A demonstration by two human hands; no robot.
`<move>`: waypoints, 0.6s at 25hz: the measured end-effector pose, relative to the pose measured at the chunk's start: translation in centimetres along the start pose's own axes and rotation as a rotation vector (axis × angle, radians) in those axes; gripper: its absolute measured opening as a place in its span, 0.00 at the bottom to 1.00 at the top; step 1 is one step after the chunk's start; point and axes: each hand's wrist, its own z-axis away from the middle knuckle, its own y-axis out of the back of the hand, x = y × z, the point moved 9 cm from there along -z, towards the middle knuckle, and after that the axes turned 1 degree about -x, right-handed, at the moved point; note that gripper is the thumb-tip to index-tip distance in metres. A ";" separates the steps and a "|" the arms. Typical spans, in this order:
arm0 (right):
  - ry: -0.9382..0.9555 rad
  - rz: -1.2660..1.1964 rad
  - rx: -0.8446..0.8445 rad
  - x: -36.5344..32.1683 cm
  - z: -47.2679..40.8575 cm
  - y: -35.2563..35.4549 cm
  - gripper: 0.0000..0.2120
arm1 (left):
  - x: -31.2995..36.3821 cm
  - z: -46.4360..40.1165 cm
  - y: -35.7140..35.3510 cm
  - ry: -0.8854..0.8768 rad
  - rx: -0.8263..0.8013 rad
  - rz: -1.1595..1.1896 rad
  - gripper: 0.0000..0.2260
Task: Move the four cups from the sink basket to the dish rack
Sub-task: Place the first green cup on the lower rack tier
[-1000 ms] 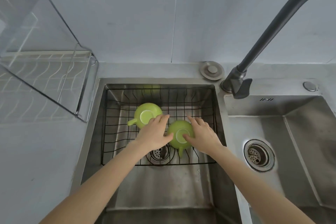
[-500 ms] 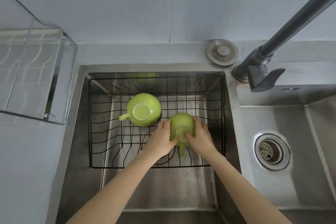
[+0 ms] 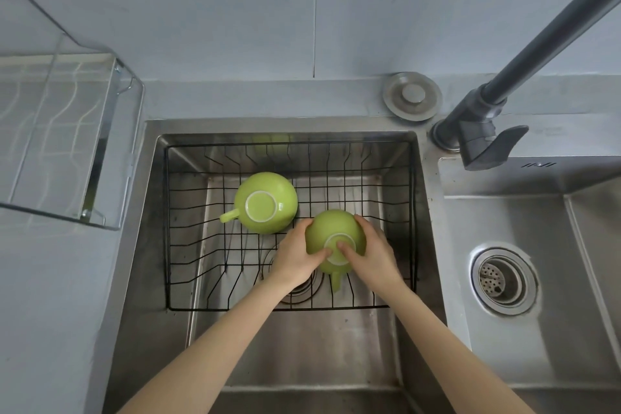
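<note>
Two green cups stand upside down in the black wire sink basket (image 3: 188, 245). The left cup (image 3: 265, 202) rests free, its handle pointing left. The right cup (image 3: 331, 228) is clasped from both sides: my left hand (image 3: 295, 259) wraps its left flank and my right hand (image 3: 373, 255) its right flank, thumbs on the white base ring. Its handle (image 3: 336, 282) points toward me. The dish rack (image 3: 60, 131), clear plastic with chrome wires, sits on the counter at the left and shows no cups in its visible part.
A dark faucet (image 3: 487, 124) rises at the upper right, its lever near the basin divider. A round metal sink plug (image 3: 412, 96) lies on the back ledge. The second basin with its drain (image 3: 502, 281) is at the right. Grey counter (image 3: 57, 312) lies left of the sink.
Both hands have closed around the right cup, moving from loosely over it to a firm two-sided clasp. The view has tilted down and nearer. The left cup has not moved.
</note>
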 end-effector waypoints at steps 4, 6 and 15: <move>0.013 -0.012 0.021 -0.8 1.5 0.9 0.29 | 0.2 1.4 0.8 -0.011 -0.012 0.068 0.28; 0.032 -0.001 0.036 -1.8 2.7 1.2 0.28 | 0.4 2.5 1.4 -0.029 -0.028 0.074 0.28; 0.116 0.004 0.070 -7.3 10.4 0.3 0.26 | 1.5 10.9 6.0 -0.222 -0.150 0.013 0.36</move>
